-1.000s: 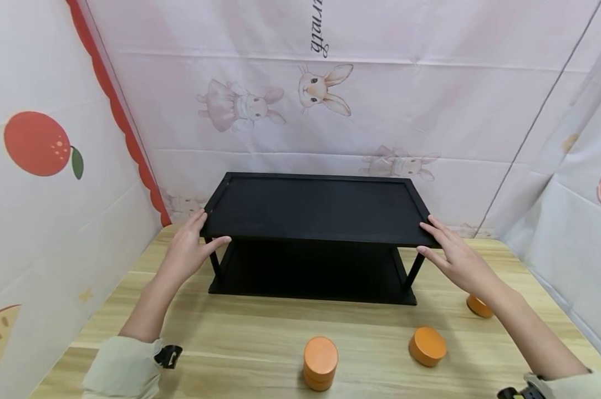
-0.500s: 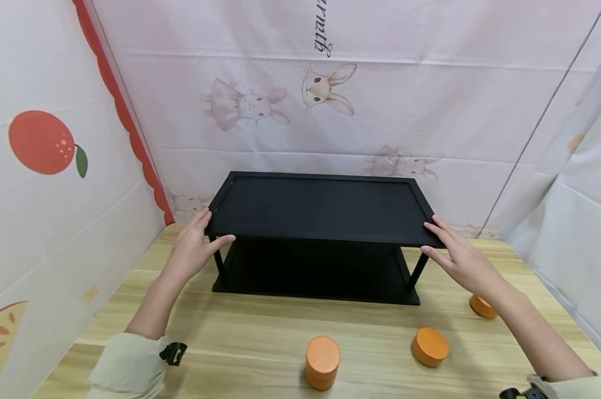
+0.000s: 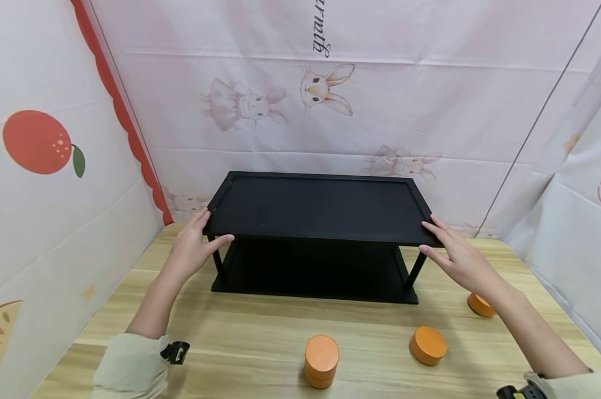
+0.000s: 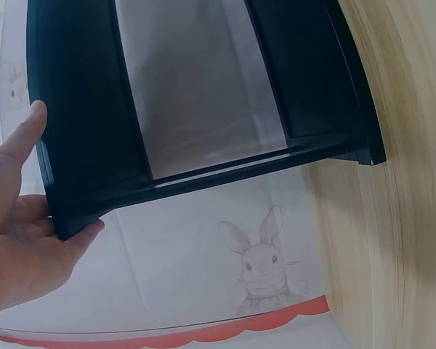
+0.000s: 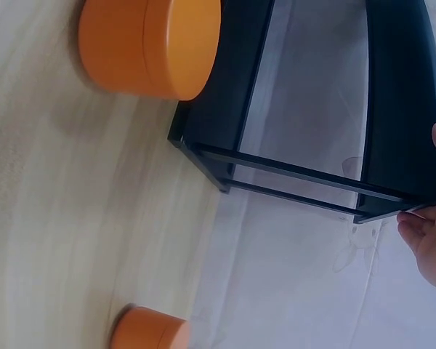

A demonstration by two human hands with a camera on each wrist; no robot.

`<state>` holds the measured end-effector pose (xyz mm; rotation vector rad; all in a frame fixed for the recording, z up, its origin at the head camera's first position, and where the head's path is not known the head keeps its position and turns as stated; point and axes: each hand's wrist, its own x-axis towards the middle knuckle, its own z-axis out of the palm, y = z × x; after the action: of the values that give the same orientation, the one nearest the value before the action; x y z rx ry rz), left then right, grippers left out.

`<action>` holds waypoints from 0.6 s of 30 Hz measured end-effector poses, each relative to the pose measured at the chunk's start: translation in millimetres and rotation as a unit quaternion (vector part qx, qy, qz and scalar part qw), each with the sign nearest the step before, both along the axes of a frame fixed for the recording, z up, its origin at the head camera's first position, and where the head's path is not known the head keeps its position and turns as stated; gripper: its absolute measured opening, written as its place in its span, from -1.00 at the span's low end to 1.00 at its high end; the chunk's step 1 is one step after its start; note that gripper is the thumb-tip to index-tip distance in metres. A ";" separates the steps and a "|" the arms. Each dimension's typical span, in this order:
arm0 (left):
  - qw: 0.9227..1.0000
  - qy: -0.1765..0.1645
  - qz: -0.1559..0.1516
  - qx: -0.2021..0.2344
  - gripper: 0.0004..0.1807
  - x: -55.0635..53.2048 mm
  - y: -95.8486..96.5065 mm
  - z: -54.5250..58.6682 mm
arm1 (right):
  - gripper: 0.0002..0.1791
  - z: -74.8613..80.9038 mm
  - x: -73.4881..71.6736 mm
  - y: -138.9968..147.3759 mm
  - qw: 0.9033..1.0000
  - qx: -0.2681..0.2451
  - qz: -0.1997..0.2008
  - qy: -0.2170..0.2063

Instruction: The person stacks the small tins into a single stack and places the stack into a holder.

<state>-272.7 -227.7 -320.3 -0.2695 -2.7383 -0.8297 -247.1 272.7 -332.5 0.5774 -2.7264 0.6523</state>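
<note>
A black two-tier rack (image 3: pixel 320 208) stands upright on the wooden table, its upper shelf carried on thin side posts. My left hand (image 3: pixel 189 248) grips the front left corner of that shelf, thumb along the front edge and fingers on the side. At the opposite front corner my right hand (image 3: pixel 461 259) holds the shelf the same way. The left wrist view shows the left hand (image 4: pixel 25 251) around the shelf corner, with the rack's side bars beside it. In the right wrist view, the right hand (image 5: pixel 430 240) is partly cut off at the frame's edge.
Several orange round tins stand in front: one tin (image 3: pixel 321 354) near the middle, another tin (image 3: pixel 428 346) to its right, and a third tin (image 3: pixel 480 305) partly behind my right forearm. A printed cloth (image 3: pixel 410 111) hangs close behind the rack; the wooden tabletop (image 3: pixel 240 338) extends forward.
Both hands keep the same hold on the rack's corners. The whole head view shifts slightly sideways and back; the rack and tins keep their places on the table.
</note>
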 end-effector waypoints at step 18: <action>1.000 0.003 0.003 0.007 -0.05 -1.2 0.1 -0.8 | -0.36 0.6 2.5 -2.5 1.000 0.001 0.000 0.008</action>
<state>-273.9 -227.6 -321.2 -0.2595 -2.7245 -0.8449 -244.6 270.1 -331.9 0.5818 -2.7118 0.6426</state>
